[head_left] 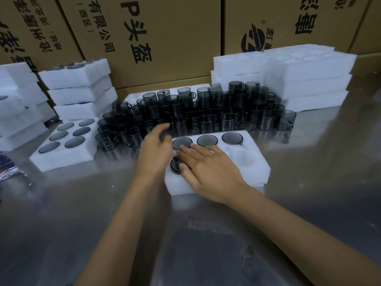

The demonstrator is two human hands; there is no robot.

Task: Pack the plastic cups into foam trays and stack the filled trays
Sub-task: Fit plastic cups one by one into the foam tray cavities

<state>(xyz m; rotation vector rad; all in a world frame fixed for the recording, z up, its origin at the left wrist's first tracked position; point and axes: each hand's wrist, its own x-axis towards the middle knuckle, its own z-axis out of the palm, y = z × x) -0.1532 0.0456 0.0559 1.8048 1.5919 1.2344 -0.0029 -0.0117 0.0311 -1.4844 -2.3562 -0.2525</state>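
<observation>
A white foam tray (255,162) lies in front of me on the metal table. Three dark cups fill its far row, among them the middle cup (207,140). A fourth dark cup (175,165) sits in the near left hole. My right hand (208,170) lies flat over the tray, its fingers pressing on that cup. My left hand (156,149) hovers at the tray's left edge, fingers loosely spread toward the pile of smoky plastic cups (195,112) behind the tray. The near right hole (242,158) holds nothing.
A filled foam tray (64,141) lies to the left, with stacks of filled trays (80,89) behind it. Foam trays (305,77) are stacked at the right. Cardboard boxes (165,38) wall the back. A shiny bag (8,168) sits at the left edge.
</observation>
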